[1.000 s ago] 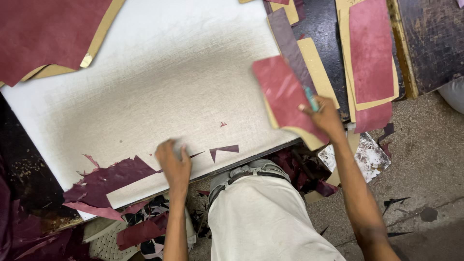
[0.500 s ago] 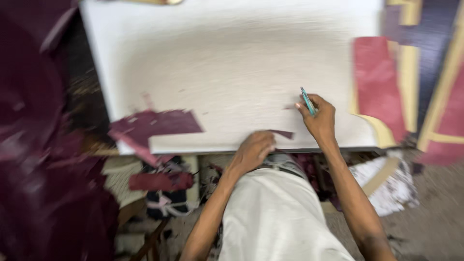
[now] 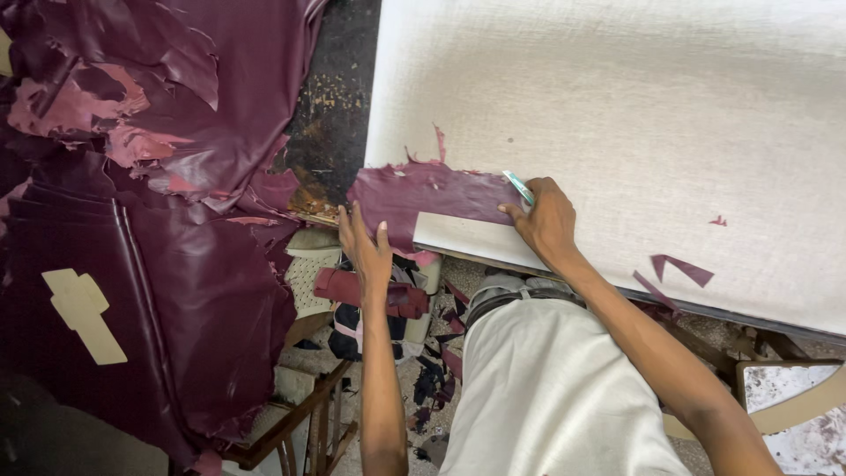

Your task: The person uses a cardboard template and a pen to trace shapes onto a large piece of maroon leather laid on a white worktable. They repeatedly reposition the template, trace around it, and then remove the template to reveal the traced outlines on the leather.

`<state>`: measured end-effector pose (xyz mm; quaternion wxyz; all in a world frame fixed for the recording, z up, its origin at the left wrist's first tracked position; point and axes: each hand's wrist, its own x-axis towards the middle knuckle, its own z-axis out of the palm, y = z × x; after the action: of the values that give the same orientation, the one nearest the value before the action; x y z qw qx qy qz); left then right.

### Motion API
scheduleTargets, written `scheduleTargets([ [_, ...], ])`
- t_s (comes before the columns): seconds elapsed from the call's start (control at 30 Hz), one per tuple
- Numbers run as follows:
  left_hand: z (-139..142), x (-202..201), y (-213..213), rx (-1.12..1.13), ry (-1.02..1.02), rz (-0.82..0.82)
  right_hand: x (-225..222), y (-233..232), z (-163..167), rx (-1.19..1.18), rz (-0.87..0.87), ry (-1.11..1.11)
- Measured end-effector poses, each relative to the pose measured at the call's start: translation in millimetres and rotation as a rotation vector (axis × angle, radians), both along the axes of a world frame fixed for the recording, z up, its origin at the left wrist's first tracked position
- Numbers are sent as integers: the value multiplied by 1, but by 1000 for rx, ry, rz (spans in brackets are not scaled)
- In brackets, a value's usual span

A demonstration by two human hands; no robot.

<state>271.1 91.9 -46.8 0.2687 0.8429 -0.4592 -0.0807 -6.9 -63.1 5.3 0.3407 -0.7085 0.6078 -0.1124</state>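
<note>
- Compared with half a second ago, the view has swung left: the dark red leather hides [image 3: 159,203] now fill the left side, and the red and tan sheets seen earlier at the right are out of frame.
- The left hand [image 3: 368,247] has shifted from the middle of the near edge to the near left corner of the white board [image 3: 617,115]; its fingers are spread flat and open, pressing on the left end of the dark red leather scrap [image 3: 432,194], gripping nothing.
- The right hand [image 3: 546,220] has also moved left and now rests on the right end of the same scrap; its fingers are curled closed around a teal pen [image 3: 518,187], tip pointing away from the person.
- The scrap lies across the board's near left corner, its ragged left end overhanging the edge.
- The board is a pale, woven-textured surface. Small leather offcuts [image 3: 680,267] lie near its near edge, to the right of the right hand.
- A tan paper pattern [image 3: 81,313] lies on the hides at the left.
- Below the board, cuttings litter the floor around a wooden frame [image 3: 308,414].
- The board's far and right sides are cut off. The bundle under its corner is too jumbled to make out.
</note>
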Motion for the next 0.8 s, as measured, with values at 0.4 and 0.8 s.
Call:
scheduleTargets([
  [0.4,7,-69,-29,-281,376,374,4,-11,-17,-235,-85,-256],
  [0.8,42,-154,-142,-207,398,-519,-166,118,11,-300,-837,-44],
])
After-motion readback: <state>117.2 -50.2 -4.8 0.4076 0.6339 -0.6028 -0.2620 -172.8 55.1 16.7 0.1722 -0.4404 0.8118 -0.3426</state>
